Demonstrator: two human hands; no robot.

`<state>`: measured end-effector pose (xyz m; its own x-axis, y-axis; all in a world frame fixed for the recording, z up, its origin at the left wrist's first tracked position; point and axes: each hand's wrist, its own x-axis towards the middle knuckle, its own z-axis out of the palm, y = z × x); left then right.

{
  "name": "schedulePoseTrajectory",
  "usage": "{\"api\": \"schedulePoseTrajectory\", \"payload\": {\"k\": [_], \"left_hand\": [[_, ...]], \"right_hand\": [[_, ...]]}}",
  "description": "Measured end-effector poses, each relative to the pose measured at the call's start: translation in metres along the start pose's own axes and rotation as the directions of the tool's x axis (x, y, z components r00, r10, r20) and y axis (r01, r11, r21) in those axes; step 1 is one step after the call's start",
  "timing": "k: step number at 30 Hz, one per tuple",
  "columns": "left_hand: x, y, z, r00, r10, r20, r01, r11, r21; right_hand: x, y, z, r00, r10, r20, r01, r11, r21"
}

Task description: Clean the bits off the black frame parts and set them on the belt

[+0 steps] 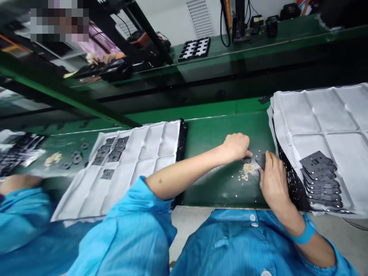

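My right hand (274, 176) grips a flat black plastic part (261, 160) between thumb and fingers, just above the green tabletop. Curled fingers close my left hand (237, 146), a short way to the left of that part. Under its fingertips a small dark piece (246, 160) shows; whether the fingers hold it I cannot tell. A little pile of tiny beige pieces (247, 168) lies on the table between and below both hands, with a few scattered around it.
On the right, a stack of white-lined trays (342, 143) bears a row of black plastic parts (323, 180). Another white-lined tray (149, 153) at left holds several dark parts (115, 149). A co-worker's blue sleeve (23, 218) is at far left. A green shelf (224, 57) runs behind.
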<state>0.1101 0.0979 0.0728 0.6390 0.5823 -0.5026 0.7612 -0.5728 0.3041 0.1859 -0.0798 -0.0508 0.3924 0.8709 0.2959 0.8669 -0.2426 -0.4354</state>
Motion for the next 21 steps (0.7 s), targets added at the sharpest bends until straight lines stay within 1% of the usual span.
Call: {"api": "schedulePoseTrajectory", "payload": {"k": [2, 3, 5, 7, 9, 12, 15, 17, 19, 21], "left_hand": [[0.005, -0.009, 0.017, 0.998, -0.063, 0.012, 0.063, 0.998, 0.021], [0.007, -0.011, 0.023, 0.998, -0.065, 0.007, 0.064, 0.997, 0.042], [0.011, -0.015, 0.027, 0.999, -0.043, 0.005, 0.043, 0.999, 0.030], [0.015, -0.021, 0.026, 1.000, -0.020, 0.002, 0.020, 1.000, -0.007], [0.020, -0.029, 0.023, 1.000, -0.008, 0.000, 0.008, 0.998, -0.070], [0.026, -0.041, 0.016, 1.000, 0.007, 0.012, -0.004, 0.977, -0.212], [0.023, -0.047, 0.005, 0.999, 0.043, 0.024, -0.032, 0.931, -0.363], [0.018, -0.049, -0.005, 0.997, 0.077, 0.009, -0.064, 0.884, -0.464], [0.011, -0.050, -0.014, 0.993, 0.116, -0.018, -0.104, 0.806, -0.582], [0.003, -0.048, -0.021, 0.985, 0.158, -0.069, -0.163, 0.723, -0.671]], "right_hand": [[0.005, 0.001, 0.005, 0.999, 0.027, 0.036, -0.025, 0.997, -0.069], [0.006, 0.002, 0.007, 0.999, 0.034, 0.040, -0.031, 0.996, -0.080], [0.008, 0.003, 0.009, 0.999, 0.030, 0.021, -0.029, 0.997, -0.076], [0.009, 0.004, 0.010, 1.000, 0.014, -0.001, -0.014, 0.997, -0.071], [0.011, 0.006, 0.010, 1.000, 0.010, 0.012, -0.009, 0.998, -0.060], [0.015, 0.009, 0.010, 1.000, 0.020, 0.022, -0.020, 1.000, -0.006], [0.019, 0.010, 0.007, 0.998, 0.035, -0.051, -0.030, 0.995, 0.099], [0.019, 0.007, 0.002, 0.995, 0.027, -0.096, -0.010, 0.985, 0.175], [0.017, 0.003, -0.004, 0.993, 0.007, -0.122, 0.022, 0.973, 0.228], [0.014, -0.002, -0.009, 0.989, 0.004, -0.151, 0.034, 0.968, 0.248]]}}
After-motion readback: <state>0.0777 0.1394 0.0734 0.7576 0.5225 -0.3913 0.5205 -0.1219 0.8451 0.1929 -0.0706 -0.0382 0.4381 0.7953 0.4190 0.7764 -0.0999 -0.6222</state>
